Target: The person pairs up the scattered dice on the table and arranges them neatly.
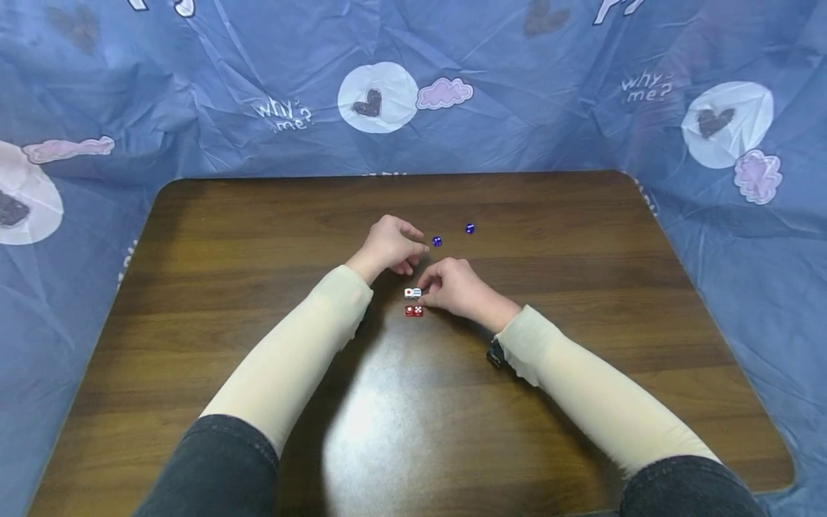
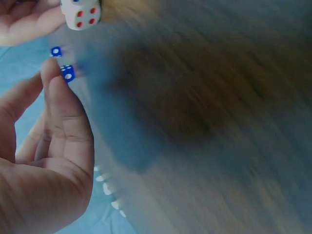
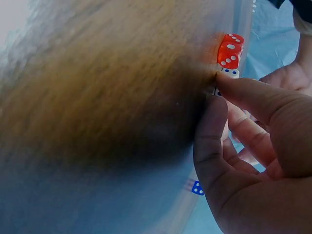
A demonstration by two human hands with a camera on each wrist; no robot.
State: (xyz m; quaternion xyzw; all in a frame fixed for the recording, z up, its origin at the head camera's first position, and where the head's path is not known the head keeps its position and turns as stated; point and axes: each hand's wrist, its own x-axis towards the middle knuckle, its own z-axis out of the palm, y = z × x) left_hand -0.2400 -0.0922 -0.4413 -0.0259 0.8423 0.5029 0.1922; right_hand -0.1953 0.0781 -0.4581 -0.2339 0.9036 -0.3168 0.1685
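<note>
Two white dice (image 1: 412, 293) stand side by side in the head view, just behind two red dice (image 1: 414, 311). My right hand (image 1: 455, 289) pinches the right-hand white die (image 3: 230, 73) with thumb and fingertips; much of that die is covered in the right wrist view. Red dice (image 3: 230, 50) show just beyond it. Farther back, my left hand (image 1: 392, 248) hovers with loosely bent fingers near a blue die (image 1: 437, 241). Nothing shows between the fingers of the left hand (image 2: 53, 146) in the left wrist view. A white die (image 2: 84, 14) with red pips appears above it.
A second blue die (image 1: 469, 228) lies farther back and to the right. The brown wooden table (image 1: 258, 215) has rounded corners, and a patterned blue cloth (image 1: 517, 129) hangs behind it and at its sides.
</note>
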